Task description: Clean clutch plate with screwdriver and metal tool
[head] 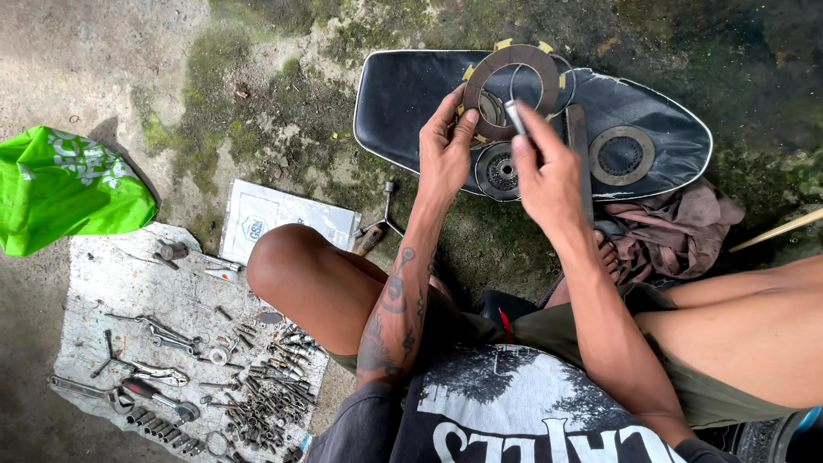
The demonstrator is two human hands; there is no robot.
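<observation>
Presently held up: one brown friction ring [512, 81], pinched by left hand [446, 154]; right hand [544, 167] pinching a small metal tool [515, 117]. Two clutch discs [621, 155] laid on black seat [403, 103]; loose bolts [266, 399] unsorted.

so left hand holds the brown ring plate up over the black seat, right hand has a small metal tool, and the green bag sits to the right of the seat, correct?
Not quite. In the head view the green bag lies far to the left of the black seat, beside the sheet of tools. The rest stands: the left hand holds the brown ring plate over the seat, and the right hand holds a small metal tool.
</observation>
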